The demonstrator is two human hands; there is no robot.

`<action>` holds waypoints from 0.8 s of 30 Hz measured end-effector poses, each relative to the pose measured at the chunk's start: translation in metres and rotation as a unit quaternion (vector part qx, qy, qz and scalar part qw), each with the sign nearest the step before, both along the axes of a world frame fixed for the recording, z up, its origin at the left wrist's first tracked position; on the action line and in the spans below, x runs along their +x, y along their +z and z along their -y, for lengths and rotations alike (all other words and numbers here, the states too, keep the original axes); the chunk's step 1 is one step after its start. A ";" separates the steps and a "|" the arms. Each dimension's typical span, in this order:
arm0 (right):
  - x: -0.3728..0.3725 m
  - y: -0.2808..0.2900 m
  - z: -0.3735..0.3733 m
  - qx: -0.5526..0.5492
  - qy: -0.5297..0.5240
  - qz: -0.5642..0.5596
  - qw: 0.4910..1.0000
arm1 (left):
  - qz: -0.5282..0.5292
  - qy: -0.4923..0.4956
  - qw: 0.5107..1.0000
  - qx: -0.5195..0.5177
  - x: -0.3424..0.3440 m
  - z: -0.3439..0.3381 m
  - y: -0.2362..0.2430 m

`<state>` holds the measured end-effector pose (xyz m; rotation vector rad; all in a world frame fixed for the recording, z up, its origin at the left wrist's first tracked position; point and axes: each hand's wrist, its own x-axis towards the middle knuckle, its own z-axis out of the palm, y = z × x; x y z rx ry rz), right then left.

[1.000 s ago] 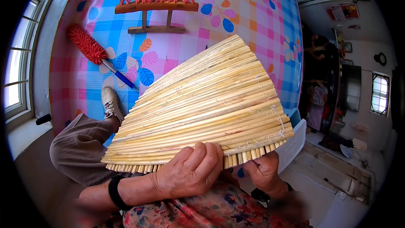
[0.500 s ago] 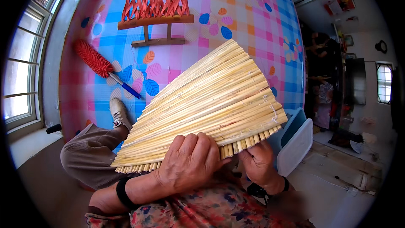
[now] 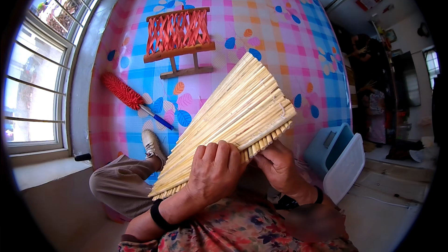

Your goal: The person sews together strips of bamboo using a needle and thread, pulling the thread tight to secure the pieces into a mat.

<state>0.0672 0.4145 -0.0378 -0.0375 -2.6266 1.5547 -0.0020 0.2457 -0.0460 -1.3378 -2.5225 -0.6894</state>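
A fan-shaped mat of pale straw stalks [image 3: 228, 121], stitched side by side with thin thread, lies slanted across my lap with a second layer of stalk ends showing under its near edge. My left hand [image 3: 215, 170] is closed over that near edge, knuckles up, with the fingertips hidden. At the mat's right end, my right hand [image 3: 279, 165] grips the lower layer from below, thumb near the stalk ends. Its other fingers are mostly hidden beneath the mat. A loose bit of white thread [image 3: 281, 108] shows near the mat's right edge.
A wooden stand wound with red ribbon [image 3: 178, 30] is on the checked, leaf-printed cover [image 3: 270, 32]. A red fluffy duster [image 3: 122, 91] with a blue handle lies to the left. A blue bin [image 3: 330, 147] with a white lid [image 3: 344, 168] is at right. A barred window [image 3: 35, 88] lines the left.
The view has shifted, so the stand, duster and window sit farther right and lower. The mat looks narrower and more steeply slanted. Both hands keep their hold on it.
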 end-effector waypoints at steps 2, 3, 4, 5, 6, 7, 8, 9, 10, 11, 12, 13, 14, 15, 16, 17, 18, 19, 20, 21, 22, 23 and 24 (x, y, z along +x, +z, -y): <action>-0.005 0.001 -0.001 0.010 0.004 -0.016 1.000 | -0.007 0.010 1.000 -0.004 0.000 0.001 0.001; -0.006 0.001 -0.003 0.026 0.025 -0.024 0.999 | -0.010 0.009 1.000 -0.006 0.001 0.001 -0.001; -0.006 0.001 -0.004 0.042 0.045 -0.032 0.998 | -0.015 0.010 1.000 -0.005 0.002 0.003 -0.003; -0.006 0.001 -0.005 0.040 0.044 -0.035 0.998 | -0.020 0.010 1.000 -0.004 0.003 0.004 -0.004; -0.004 0.001 -0.005 0.046 0.048 -0.041 0.997 | -0.021 0.011 1.000 -0.007 0.003 0.004 -0.003; -0.003 0.001 -0.005 0.053 0.053 -0.046 0.996 | -0.025 0.009 1.000 -0.008 0.003 0.004 -0.003; -0.001 0.001 -0.004 0.051 0.053 -0.047 0.996 | -0.028 0.006 1.000 -0.009 0.003 0.005 -0.002; 0.001 0.001 -0.003 0.057 0.048 -0.045 0.996 | -0.029 0.010 0.999 -0.013 0.004 0.005 -0.003; 0.002 0.001 -0.002 0.065 0.042 -0.042 0.996 | -0.031 0.011 0.999 -0.018 0.005 0.006 -0.004; 0.003 0.000 -0.001 0.061 0.045 -0.044 0.996 | -0.033 0.013 0.999 -0.024 0.006 0.006 -0.005; 0.005 0.001 -0.001 0.054 0.033 -0.039 0.997 | -0.031 0.013 0.999 -0.023 0.006 0.006 -0.004; 0.006 0.002 -0.001 0.046 0.021 -0.034 0.998 | -0.014 0.015 0.999 -0.032 0.006 0.006 -0.002; 0.009 0.003 -0.003 0.047 0.020 -0.032 0.998 | 0.003 0.017 0.999 -0.040 0.006 0.006 -0.001; 0.014 0.004 -0.007 0.035 0.024 0.002 0.999 | 0.004 0.019 0.999 -0.038 0.005 0.006 0.000; 0.017 0.005 -0.009 0.024 0.026 0.037 0.999 | -0.001 0.026 0.999 -0.037 0.002 0.006 0.000; 0.015 0.005 -0.009 0.026 0.028 0.038 0.999 | -0.006 0.032 0.999 -0.036 0.000 0.006 0.000; 0.011 0.004 -0.009 0.027 0.021 0.011 0.999 | -0.007 0.032 0.999 -0.034 0.000 0.006 -0.001; 0.007 0.004 -0.009 0.028 0.014 -0.016 0.999 | 0.004 0.026 0.999 -0.033 0.001 0.005 -0.003; 0.006 0.006 -0.013 0.029 0.014 -0.017 0.999 | 0.016 0.020 0.999 -0.032 0.002 0.005 -0.004; 0.006 0.008 -0.019 0.037 0.043 0.001 0.998 | 0.016 0.020 0.999 -0.033 0.000 0.006 -0.002; 0.007 0.009 -0.024 0.045 0.072 0.019 0.996 | 0.024 0.032 0.999 -0.028 -0.004 0.009 0.001; 0.008 0.010 -0.029 0.044 0.072 0.019 0.996 | 0.032 0.044 0.998 -0.022 -0.007 0.012 0.003; 0.007 0.011 -0.032 0.057 0.061 0.024 0.996 | 0.024 0.044 0.998 -0.026 -0.013 0.016 0.003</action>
